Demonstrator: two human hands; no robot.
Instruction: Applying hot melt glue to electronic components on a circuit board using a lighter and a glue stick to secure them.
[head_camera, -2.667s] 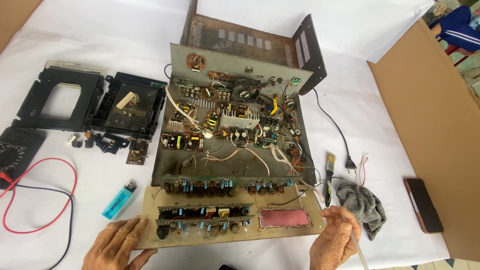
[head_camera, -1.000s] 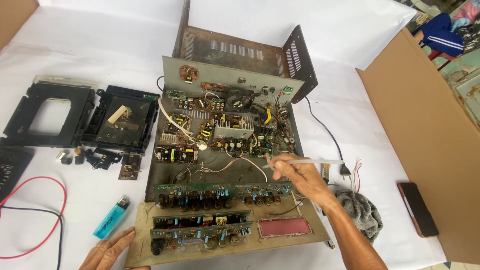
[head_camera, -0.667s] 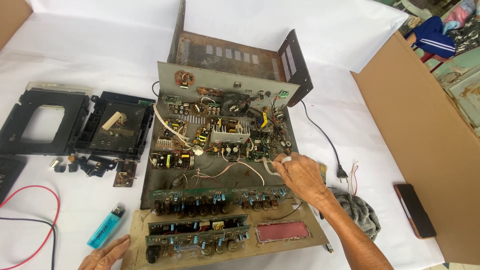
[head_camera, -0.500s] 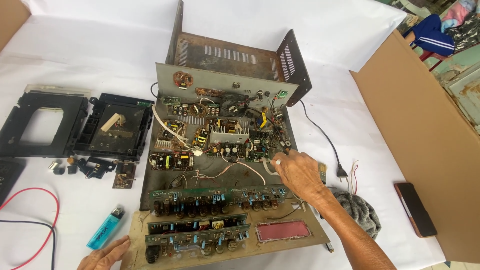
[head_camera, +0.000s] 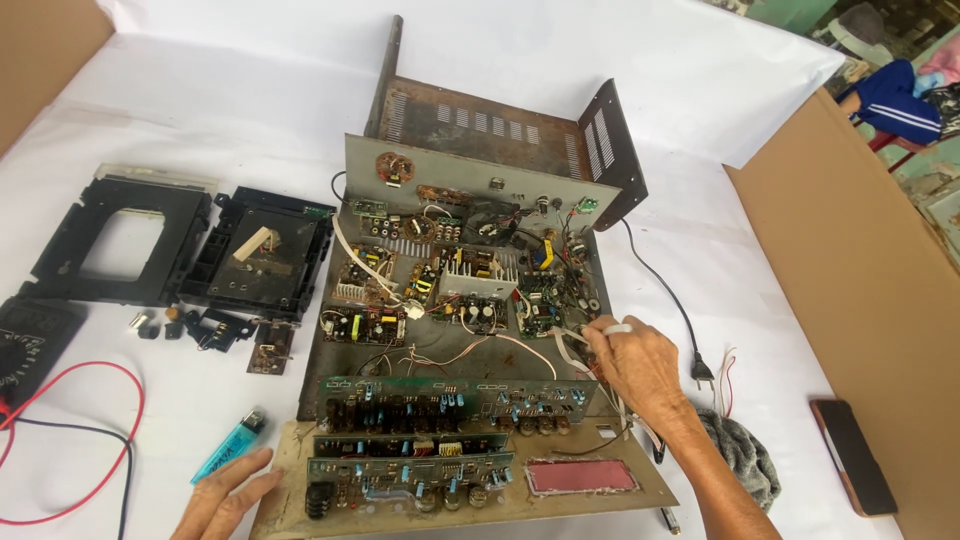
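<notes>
Right hand (head_camera: 640, 365) grip pinches thin white tool (head_camera: 612, 328), long axis left-right, over open chassis (head_camera: 460, 345); left hand (head_camera: 225, 495) flat, released, near edge.

The right hand (head_camera: 640, 365) reaches forward from the lower right, knuckles up and fingers curled downward, while the left hand (head_camera: 228, 497) lies flat, fingers spread, low at left.

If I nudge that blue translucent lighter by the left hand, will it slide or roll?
The blue translucent plastic lighter lies flat on the white cloth, so it would probably slide, not roll. It looks small and light, likely easy to flick away.
</notes>
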